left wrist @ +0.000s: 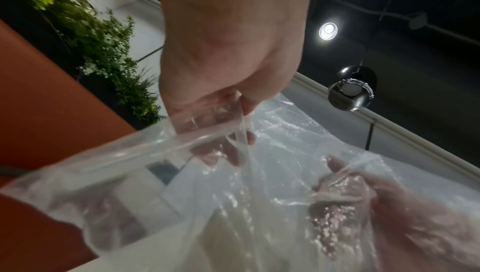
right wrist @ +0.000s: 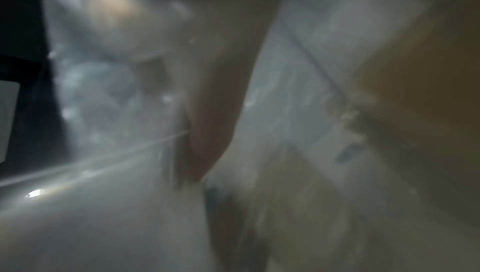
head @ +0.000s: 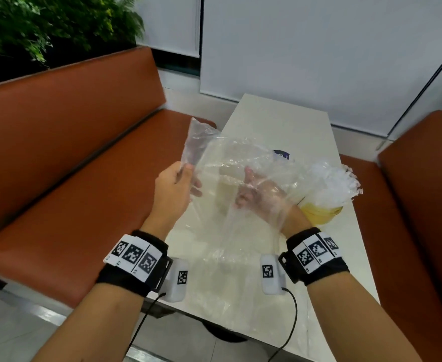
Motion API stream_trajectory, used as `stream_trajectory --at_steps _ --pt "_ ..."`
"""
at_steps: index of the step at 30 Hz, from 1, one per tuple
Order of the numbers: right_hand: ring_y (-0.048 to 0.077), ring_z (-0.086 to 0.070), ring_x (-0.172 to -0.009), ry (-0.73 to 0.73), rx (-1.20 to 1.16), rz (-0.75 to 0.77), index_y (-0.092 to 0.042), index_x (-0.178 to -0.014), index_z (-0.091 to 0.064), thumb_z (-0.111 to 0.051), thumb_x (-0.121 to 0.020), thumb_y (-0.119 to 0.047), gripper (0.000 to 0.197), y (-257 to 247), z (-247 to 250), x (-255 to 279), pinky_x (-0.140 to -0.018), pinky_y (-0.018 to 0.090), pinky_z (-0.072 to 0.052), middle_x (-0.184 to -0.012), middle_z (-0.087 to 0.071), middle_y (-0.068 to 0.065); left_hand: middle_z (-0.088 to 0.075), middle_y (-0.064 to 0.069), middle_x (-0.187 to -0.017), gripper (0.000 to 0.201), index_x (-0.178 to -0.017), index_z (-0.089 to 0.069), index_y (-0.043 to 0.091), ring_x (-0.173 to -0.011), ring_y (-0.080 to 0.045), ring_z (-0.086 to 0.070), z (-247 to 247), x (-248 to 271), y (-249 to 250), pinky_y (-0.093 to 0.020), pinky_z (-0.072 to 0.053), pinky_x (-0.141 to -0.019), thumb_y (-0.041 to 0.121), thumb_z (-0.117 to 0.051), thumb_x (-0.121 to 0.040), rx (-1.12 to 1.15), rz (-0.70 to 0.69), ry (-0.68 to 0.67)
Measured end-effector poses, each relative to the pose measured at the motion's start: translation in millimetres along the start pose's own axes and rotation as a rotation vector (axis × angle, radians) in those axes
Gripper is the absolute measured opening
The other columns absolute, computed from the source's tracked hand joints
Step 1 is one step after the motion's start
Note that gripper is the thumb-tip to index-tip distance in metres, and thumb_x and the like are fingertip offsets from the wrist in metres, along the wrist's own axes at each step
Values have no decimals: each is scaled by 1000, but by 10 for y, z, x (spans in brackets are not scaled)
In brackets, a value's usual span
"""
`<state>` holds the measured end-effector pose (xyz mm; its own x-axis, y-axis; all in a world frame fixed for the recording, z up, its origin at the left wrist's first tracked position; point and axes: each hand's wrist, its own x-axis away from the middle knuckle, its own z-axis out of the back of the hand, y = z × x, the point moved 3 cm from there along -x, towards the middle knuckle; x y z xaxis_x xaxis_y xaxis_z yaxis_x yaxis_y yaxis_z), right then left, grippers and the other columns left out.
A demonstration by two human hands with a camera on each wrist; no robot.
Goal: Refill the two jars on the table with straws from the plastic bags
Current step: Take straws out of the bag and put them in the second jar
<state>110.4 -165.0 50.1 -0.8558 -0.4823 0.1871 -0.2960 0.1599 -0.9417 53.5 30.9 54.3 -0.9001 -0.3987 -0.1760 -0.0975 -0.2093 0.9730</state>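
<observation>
Above the white table (head: 280, 121) I hold up a large clear plastic bag (head: 230, 178). My left hand (head: 180, 181) pinches its upper left edge; in the left wrist view the film bunches between the fingers (left wrist: 221, 132). My right hand (head: 253, 194) shows through the film with its fingers curled into the bag (left wrist: 350, 198). A yellowish jar (head: 319, 212) stands at the right under a crumpled whitish bag (head: 332, 178). A pale jar-like shape (head: 225, 194) is dimly visible through the film. No straws are clearly visible. The right wrist view is blurred by plastic, with only a finger (right wrist: 210, 143) showing.
Orange-brown benches flank the table on the left (head: 84, 152) and the right (head: 423, 205). A small dark blue object (head: 281, 154) lies on the table behind the bag. Plants (head: 44, 27) stand behind the left bench, and white panels (head: 319, 48) close the far side.
</observation>
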Motion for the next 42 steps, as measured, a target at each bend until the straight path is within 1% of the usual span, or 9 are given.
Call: stream_trajectory --at_steps 4,8,13,17,22,28,31,34,42 --pt "21 -56 -55 -23 -237 37 -20 -71 -64 -58 -87 -15 18 -96 53 18 -58 31 -52 -63 -53 4 -75 -9 -88 27 -102 -68 6 -68 -19 -70 43 19 12 -41 -59 -62 27 -52 -103 94 58 -3" --pt "15 -61 -63 -47 69 -3 -17 -106 -62 -58 -94 -26 16 -39 -111 -28 -48 25 -49 -88 -68 -1 -67 -21 -87 23 -96 -66 -7 -76 -23 -66 -127 77 96 -36 -63 -66 14 -58 -100 103 37 -107" --pt "4 -56 -65 -73 330 83 -20 -108 -66 -64 -94 -6 20 48 -95 19 -56 14 -46 -83 -58 -6 -68 -24 -83 13 -79 -72 6 -69 -19 -54 -229 85 123 -36 -48 -65 16 -79 -84 14 -39 -117" --pt "0 -57 -58 15 289 70 -12 -103 -62 -47 -103 -5 16 143 -137 22 -50 13 -46 -83 -53 2 -69 -15 -87 17 -93 -65 3 -65 -12 -63 -266 99 132 -27 -48 -57 20 -68 -93 27 5 -84" --pt "12 -64 -100 80 178 81 -24 -101 -60 -42 -106 -20 19 61 -120 59 -96 35 -53 -107 -64 -2 -68 -6 -85 21 -105 -54 3 -53 -5 -65 -155 106 87 -22 -52 -45 24 -47 -105 128 141 107" --pt "28 -70 -91 242 -366 164 -12 -101 -64 -49 -106 -27 21 -112 93 73 -102 51 -49 -95 -65 9 -63 -2 -87 17 -104 -52 11 -59 -12 -61 117 88 -64 -19 -46 -39 21 -39 -107 145 271 377" --pt "15 -46 -54 370 -449 336 -17 -88 -54 -49 -106 -32 24 -333 145 116 -69 38 -50 -63 -42 -1 -69 -4 -92 17 -106 -53 15 -68 -22 -69 225 94 -165 -30 -53 -49 24 -38 -107 65 285 429" --pt "13 -32 -46 459 -336 489 -19 -77 -47 -50 -102 -46 37 -749 129 241 -48 26 -39 -55 -32 -3 -65 -3 -94 16 -98 -53 19 -83 -29 -71 308 119 -254 -46 -61 -64 26 -41 -105 -70 279 435" --pt "15 -33 -43 475 -133 809 -18 -66 -45 -49 -104 -40 44 -1848 -38 192 -46 28 -35 -51 -34 -1 -61 -2 -79 19 -87 -57 12 -70 -21 -58 560 279 -481 -39 -51 -65 17 -45 -102 -18 213 371"
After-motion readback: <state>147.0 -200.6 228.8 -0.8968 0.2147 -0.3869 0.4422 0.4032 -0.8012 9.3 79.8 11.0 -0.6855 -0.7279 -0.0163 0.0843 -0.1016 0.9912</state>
